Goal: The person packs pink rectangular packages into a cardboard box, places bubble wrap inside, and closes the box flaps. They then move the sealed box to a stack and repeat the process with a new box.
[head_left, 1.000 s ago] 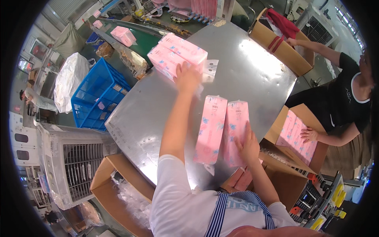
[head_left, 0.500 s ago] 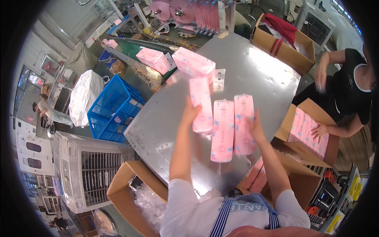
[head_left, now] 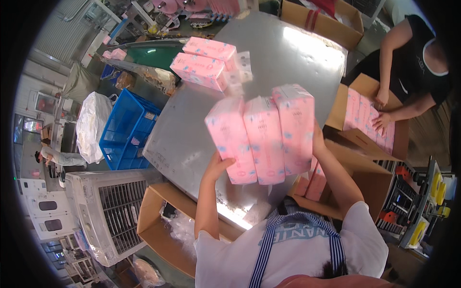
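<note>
Three pink plastic-wrapped tissue packs (head_left: 264, 141) stand side by side in a row between my hands, raised over the metal table (head_left: 182, 144). My left hand (head_left: 219, 165) presses the left pack's lower outer side, with the thumb on its front. At the right pack's outer side is my right hand (head_left: 318, 139), its fingers mostly hidden behind the pack. Two more tissue packs (head_left: 199, 69) lie together at the table's far left edge, by the green conveyor (head_left: 153, 55). Near my right forearm, an open cardboard box (head_left: 360, 192) has tissue packs (head_left: 315, 185) inside.
At the right, a co-worker's hands (head_left: 382, 120) rest on packs in another carton (head_left: 357, 137). A blue crate (head_left: 127, 129) and an air cooler (head_left: 115, 211) stand left. A carton with clear plastic (head_left: 180, 235) is near my left elbow. Another carton (head_left: 331, 21) stands at the far right.
The left pack has joined the other two in one row, and all three are lifted toward me between both hands. The co-worker's raised hand has come down to the carton.
</note>
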The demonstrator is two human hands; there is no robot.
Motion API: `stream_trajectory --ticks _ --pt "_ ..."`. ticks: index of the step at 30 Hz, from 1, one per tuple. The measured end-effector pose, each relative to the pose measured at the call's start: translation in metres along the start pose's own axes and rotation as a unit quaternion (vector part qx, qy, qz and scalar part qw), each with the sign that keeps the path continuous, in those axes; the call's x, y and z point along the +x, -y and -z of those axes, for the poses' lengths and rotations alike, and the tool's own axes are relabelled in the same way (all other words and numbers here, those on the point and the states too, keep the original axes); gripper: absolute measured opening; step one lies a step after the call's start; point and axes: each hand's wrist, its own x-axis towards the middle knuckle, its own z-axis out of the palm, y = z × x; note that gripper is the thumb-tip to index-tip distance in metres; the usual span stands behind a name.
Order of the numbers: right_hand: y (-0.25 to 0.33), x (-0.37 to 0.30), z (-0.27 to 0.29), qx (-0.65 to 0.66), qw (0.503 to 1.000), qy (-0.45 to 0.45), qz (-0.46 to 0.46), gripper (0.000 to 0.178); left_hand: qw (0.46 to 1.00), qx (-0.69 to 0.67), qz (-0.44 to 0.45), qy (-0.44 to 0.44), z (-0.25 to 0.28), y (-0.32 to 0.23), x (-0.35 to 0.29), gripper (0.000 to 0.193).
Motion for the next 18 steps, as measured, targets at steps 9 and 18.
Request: stream_trajectory --ticks 9,18 --pt "-0.061 -0.119 0.121 -0.012 0.994 -0.102 0.028 0.052 0.982 0.172 0.030 0.074 -0.094 0.000 -0.062 0.060" --pt "-0.010 -0.285 0.308 0.060 0.930 -0.324 0.161 0.053 0.908 0.089 0.036 0.408 -0.308 0.049 -0.017 0.065"
